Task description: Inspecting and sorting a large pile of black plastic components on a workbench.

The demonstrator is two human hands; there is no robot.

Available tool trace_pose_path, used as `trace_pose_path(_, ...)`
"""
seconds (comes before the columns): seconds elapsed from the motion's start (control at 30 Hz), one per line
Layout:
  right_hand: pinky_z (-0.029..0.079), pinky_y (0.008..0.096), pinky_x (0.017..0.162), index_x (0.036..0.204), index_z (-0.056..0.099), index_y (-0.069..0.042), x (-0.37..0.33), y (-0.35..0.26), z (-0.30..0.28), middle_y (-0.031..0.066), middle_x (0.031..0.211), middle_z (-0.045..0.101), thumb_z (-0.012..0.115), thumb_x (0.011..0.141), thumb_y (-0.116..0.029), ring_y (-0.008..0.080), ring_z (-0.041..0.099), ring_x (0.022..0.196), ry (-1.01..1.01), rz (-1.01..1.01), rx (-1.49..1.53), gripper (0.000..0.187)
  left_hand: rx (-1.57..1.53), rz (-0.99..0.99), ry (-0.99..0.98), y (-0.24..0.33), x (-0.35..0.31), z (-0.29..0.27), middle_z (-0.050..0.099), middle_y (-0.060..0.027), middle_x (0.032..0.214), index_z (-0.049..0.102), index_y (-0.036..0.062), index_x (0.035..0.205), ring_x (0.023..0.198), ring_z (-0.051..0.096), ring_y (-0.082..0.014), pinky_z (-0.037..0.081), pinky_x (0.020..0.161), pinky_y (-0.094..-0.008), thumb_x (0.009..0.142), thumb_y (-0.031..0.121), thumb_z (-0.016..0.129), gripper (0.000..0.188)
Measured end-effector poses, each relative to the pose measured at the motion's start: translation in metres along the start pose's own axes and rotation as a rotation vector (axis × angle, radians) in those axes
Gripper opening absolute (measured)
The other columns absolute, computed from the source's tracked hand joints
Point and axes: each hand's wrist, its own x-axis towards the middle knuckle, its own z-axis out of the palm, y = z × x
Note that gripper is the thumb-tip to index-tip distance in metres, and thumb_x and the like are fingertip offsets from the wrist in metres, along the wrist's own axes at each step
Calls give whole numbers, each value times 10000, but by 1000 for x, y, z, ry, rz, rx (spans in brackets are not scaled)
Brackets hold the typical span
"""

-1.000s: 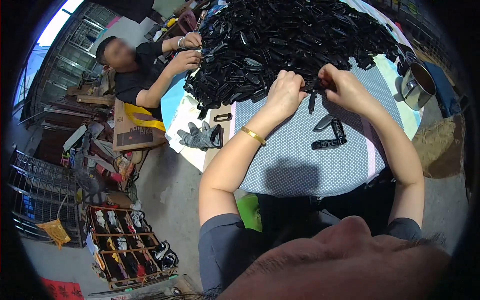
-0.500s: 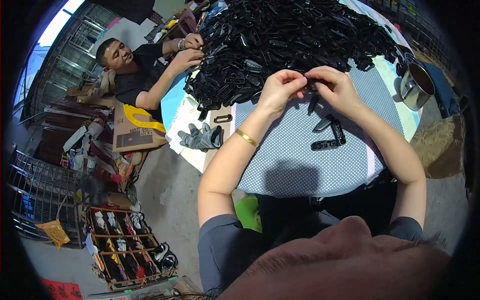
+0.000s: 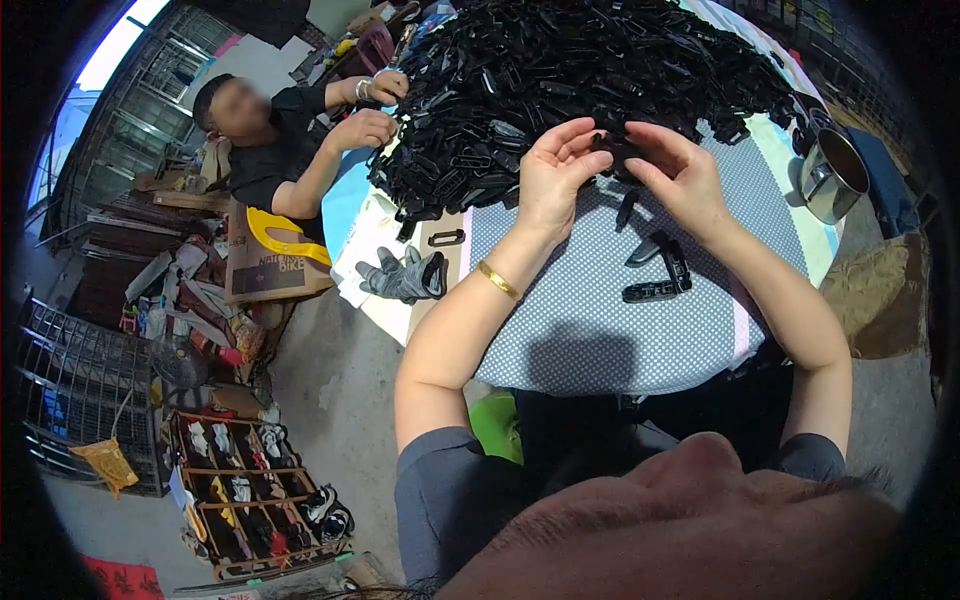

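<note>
My left hand [image 3: 555,175] and my right hand [image 3: 683,180] face each other at the near edge of a big heap of black plastic parts [image 3: 570,80]. Their curled fingers and thumbs meet round a small black plastic piece [image 3: 615,150]. Its outline blends into the dark heap behind, and its far side is hidden. Just below my right fingers lies a slim black part [image 3: 626,211]. Nearer to me on the dotted cloth [image 3: 590,300] rest a smooth black cover [image 3: 646,248] and an L-shaped pair of ribbed black parts [image 3: 660,287].
A grey glove [image 3: 402,276] and a black oblong frame [image 3: 446,238] lie at the table's left. A metal pot [image 3: 833,175] stands at the right edge. Across to the left, a co-worker [image 3: 290,140] has both hands at the heap. A shoe rack [image 3: 245,490] stands on the floor.
My fingertips, pressed together before, have spread apart a little and curve more widely round the dark piece. The co-worker's hands have drawn back slightly. The parts on the cloth stay put.
</note>
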Motion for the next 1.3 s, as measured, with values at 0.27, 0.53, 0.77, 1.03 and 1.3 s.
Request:
trace_pose_path(0.27, 515, 244, 733, 1029, 597, 6, -1, -7, -3, 100, 998, 603, 637, 735, -13, 154, 616, 855, 0, -184, -143, 298, 299, 77, -41, 14, -6, 9, 602, -136, 976, 517, -48, 1099, 838, 606, -155, 513, 752, -243, 687, -85, 644, 433)
trace_pose_path(0.53, 509, 230, 642, 980, 601, 20, -2, -4, -3, 93, 992, 602, 653, 720, -20, 142, 610, 768, -38, -299, -325, 268, 300, 79, -42, 11, -7, 5, 602, -131, 1013, 508, -24, 1134, 859, 594, -140, 498, 752, -237, 715, -62, 639, 441)
trace_pose_path(0.77, 496, 241, 691, 971, 573, 20, -3, -6, 2, 76, 932, 574, 682, 711, -58, 131, 589, 774, -26, -147, -255, 293, 217, 134, -72, 10, -10, 15, 585, -151, 1054, 452, -58, 1183, 925, 577, -154, 483, 801, -246, 754, -62, 588, 450)
trace_pose_path(1.03, 387, 226, 570, 899, 595, 14, -1, -6, -7, 7, 717, 537, 626, 789, -194, 72, 484, 644, -322, 46, -180, 237, 119, -71, -291, 16, -6, 1, 578, -140, 1084, 511, -12, 1143, 975, 568, -186, 474, 843, -287, 844, 73, 546, 313)
trace_pose_path(1.3, 397, 288, 561, 785, 566, 35, 0, -4, -3, 78, 655, 510, 640, 744, -155, 162, 497, 621, -290, -90, -333, 207, 272, 14, -297, 14, -9, -2, 613, -108, 993, 583, -30, 1044, 893, 575, -142, 463, 791, -249, 833, 56, 555, 229)
